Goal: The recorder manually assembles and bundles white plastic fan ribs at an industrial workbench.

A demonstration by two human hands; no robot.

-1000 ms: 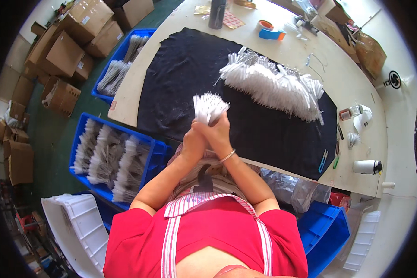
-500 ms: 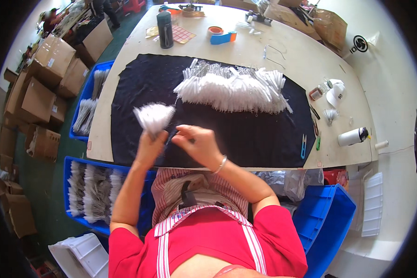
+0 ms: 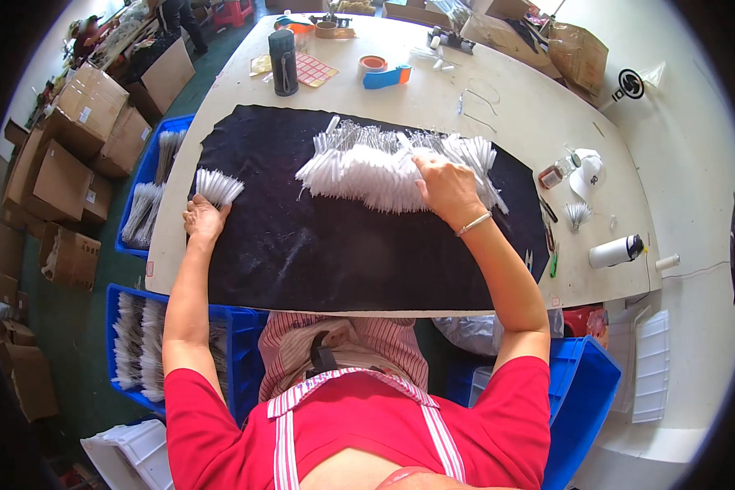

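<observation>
My left hand grips a small fanned bundle of thin white sticks near the left edge of a black cloth spread over the table. My right hand rests palm down on a large loose pile of the same white sticks at the far middle of the cloth; its fingers are spread over the pile. A thin bracelet sits on that wrist.
Blue crates with bundled white sticks stand left of the table, another blue crate at lower right. On the pale table are a dark bottle, tape rolls, a white bottle and small tools. Cardboard boxes line the floor at left.
My hands were together at the chest holding a bundle; the left hand has carried the bundle out to the cloth's left edge, and the right hand has reached forward onto the pile.
</observation>
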